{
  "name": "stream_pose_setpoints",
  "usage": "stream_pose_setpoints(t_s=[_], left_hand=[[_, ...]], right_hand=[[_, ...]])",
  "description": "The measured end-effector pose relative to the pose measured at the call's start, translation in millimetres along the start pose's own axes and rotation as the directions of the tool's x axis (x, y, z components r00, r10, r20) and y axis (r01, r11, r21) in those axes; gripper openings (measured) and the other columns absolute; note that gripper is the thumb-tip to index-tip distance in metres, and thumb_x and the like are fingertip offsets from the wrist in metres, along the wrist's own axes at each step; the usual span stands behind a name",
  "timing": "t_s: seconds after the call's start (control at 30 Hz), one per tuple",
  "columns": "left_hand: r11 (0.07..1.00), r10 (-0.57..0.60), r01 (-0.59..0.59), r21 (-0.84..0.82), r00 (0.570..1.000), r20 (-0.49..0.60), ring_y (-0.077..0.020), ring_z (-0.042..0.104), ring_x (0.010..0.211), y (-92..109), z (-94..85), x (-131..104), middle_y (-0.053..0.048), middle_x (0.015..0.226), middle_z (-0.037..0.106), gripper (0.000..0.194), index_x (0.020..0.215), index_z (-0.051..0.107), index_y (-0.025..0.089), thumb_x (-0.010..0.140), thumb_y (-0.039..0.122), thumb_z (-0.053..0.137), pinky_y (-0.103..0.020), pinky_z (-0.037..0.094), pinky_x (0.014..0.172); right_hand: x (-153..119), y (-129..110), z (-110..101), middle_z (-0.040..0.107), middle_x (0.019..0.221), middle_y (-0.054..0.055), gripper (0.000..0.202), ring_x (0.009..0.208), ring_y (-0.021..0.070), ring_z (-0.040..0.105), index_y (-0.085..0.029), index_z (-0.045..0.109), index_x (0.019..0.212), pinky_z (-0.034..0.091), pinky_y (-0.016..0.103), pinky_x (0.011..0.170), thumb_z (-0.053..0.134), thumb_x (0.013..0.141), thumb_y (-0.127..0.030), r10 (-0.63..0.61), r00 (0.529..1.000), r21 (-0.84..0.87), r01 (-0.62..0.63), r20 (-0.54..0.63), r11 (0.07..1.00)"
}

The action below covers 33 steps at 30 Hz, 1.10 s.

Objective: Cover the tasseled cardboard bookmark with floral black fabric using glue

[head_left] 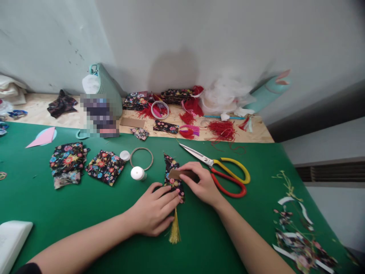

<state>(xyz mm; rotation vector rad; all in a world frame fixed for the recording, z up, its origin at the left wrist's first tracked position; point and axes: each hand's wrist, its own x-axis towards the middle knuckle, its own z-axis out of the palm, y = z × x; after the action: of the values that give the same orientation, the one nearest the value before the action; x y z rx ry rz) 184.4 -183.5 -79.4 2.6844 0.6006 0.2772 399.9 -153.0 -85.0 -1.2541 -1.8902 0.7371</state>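
A strip of black floral fabric lies on the green table covering. My left hand rests on its lower part with fingers stretched flat. From under that end a yellow tassel sticks out toward me. My right hand pinches a stiff brown strip, like card, between thumb and fingers; its left end lies over the fabric. Scissors with one yellow and one red handle are just right of my right hand. A white-capped bottle stands beyond my left hand, near a thin ring.
Floral fabric pieces lie at left, by a small white lid. Red tassels, folded floral pieces and a brown card line the wooden strip along the wall. Fabric scraps are at right, a white object at left.
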Motion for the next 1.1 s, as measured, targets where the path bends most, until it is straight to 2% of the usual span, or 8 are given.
stream_pose_setpoints(t_s=[0.1, 0.2, 0.43, 0.73, 0.83, 0.97, 1.03, 1.1], left_hand=[[1.0, 0.001, -0.001, 0.001, 0.999, -0.038, -0.0289, 0.043, 0.121, -0.3, 3.5, -0.1, -0.011, 0.135, 0.05, 0.048, 0.134, 0.04, 0.012, 0.09, 0.032, 0.04, -0.048, 0.031, 0.099], [1.0, 0.002, -0.002, 0.001, 0.999, -0.05, -0.0287, 0.044, 0.12, -0.3, 3.9, 0.4, -0.012, 0.132, 0.051, 0.048, 0.132, 0.042, 0.011, 0.089, 0.032, 0.041, -0.048, 0.032, 0.1], [1.0, 0.015, -0.015, -0.012, 1.0, -0.01, -0.0301, 0.044, 0.121, -0.9, -1.5, 0.9, -0.012, 0.134, 0.05, 0.048, 0.133, 0.041, 0.011, 0.089, 0.031, 0.041, -0.049, 0.032, 0.099], [0.999, 0.016, -0.017, -0.051, 1.0, -0.022, -0.0298, 0.046, 0.118, -2.5, -2.6, 3.1, -0.012, 0.133, 0.051, 0.05, 0.133, 0.04, 0.011, 0.089, 0.033, 0.042, -0.049, 0.034, 0.098], [0.999, 0.019, -0.02, -0.041, 0.999, -0.04, -0.0297, 0.047, 0.117, -2.9, -1.4, 3.0, -0.012, 0.132, 0.052, 0.048, 0.132, 0.041, 0.01, 0.089, 0.032, 0.042, -0.049, 0.034, 0.097], [0.999, 0.017, -0.019, -0.027, 0.998, -0.057, -0.029, 0.048, 0.118, -2.5, 1.1, 2.7, -0.013, 0.13, 0.054, 0.046, 0.131, 0.043, 0.011, 0.089, 0.03, 0.043, -0.048, 0.035, 0.096], [1.0, 0.014, -0.016, -0.021, 0.998, -0.062, -0.0289, 0.048, 0.118, -2.2, 2.0, 2.7, -0.013, 0.129, 0.054, 0.045, 0.13, 0.043, 0.011, 0.089, 0.029, 0.042, -0.048, 0.036, 0.096], [1.0, 0.01, -0.011, -0.018, 0.998, -0.064, -0.0288, 0.048, 0.118, -2.1, 2.5, 2.9, -0.013, 0.129, 0.055, 0.044, 0.13, 0.044, 0.011, 0.089, 0.029, 0.042, -0.047, 0.036, 0.096]], right_hand=[[0.1, -3.3, 2.2, 0.068, 0.083, 0.003, 0.01, 0.079, 0.0178, 0.06, -0.021, 0.061, 0.091, 0.041, 0.036, 0.078, 0.057, 0.083, -0.017, -0.085, 0.987, -0.044, 0.092, 0.135, 0.995], [1.5, -3.5, 5.2, 0.069, 0.084, 0.004, 0.012, 0.077, 0.0182, 0.059, -0.019, 0.061, 0.094, 0.039, 0.037, 0.076, 0.056, 0.083, -0.019, -0.108, 0.981, -0.128, 0.129, 0.161, 0.983], [4.9, 4.2, 6.8, 0.066, 0.088, 0.007, 0.018, 0.081, 0.0201, 0.056, -0.018, 0.061, 0.101, 0.039, 0.035, 0.071, 0.052, 0.088, -0.024, -0.053, 0.996, -0.323, 0.073, 0.069, 0.943], [18.3, 13.7, 10.4, 0.067, 0.09, 0.007, 0.018, 0.085, 0.0231, 0.056, -0.019, 0.062, 0.102, 0.038, 0.037, 0.074, 0.051, 0.088, -0.024, -0.096, 0.988, -0.567, 0.011, -0.121, 0.824], [21.7, 13.9, 12.1, 0.068, 0.09, 0.007, 0.017, 0.085, 0.0224, 0.058, -0.019, 0.061, 0.101, 0.038, 0.037, 0.075, 0.05, 0.089, -0.022, -0.111, 0.98, -0.535, 0.006, -0.163, 0.845], [17.7, 9.2, 9.9, 0.068, 0.088, 0.005, 0.014, 0.085, 0.0202, 0.06, -0.02, 0.06, 0.097, 0.04, 0.037, 0.079, 0.05, 0.088, -0.019, -0.12, 0.977, -0.368, 0.047, -0.178, 0.929], [12.1, 4.1, 6.9, 0.067, 0.087, 0.005, 0.013, 0.084, 0.0193, 0.06, -0.021, 0.059, 0.097, 0.042, 0.035, 0.077, 0.051, 0.087, -0.019, -0.1, 0.986, -0.265, 0.061, -0.136, 0.962], [5.9, -0.8, 4.2, 0.067, 0.087, 0.004, 0.014, 0.081, 0.018, 0.06, -0.02, 0.058, 0.098, 0.043, 0.034, 0.075, 0.053, 0.086, -0.019, -0.096, 0.995, -0.173, 0.091, -0.021, 0.981]])
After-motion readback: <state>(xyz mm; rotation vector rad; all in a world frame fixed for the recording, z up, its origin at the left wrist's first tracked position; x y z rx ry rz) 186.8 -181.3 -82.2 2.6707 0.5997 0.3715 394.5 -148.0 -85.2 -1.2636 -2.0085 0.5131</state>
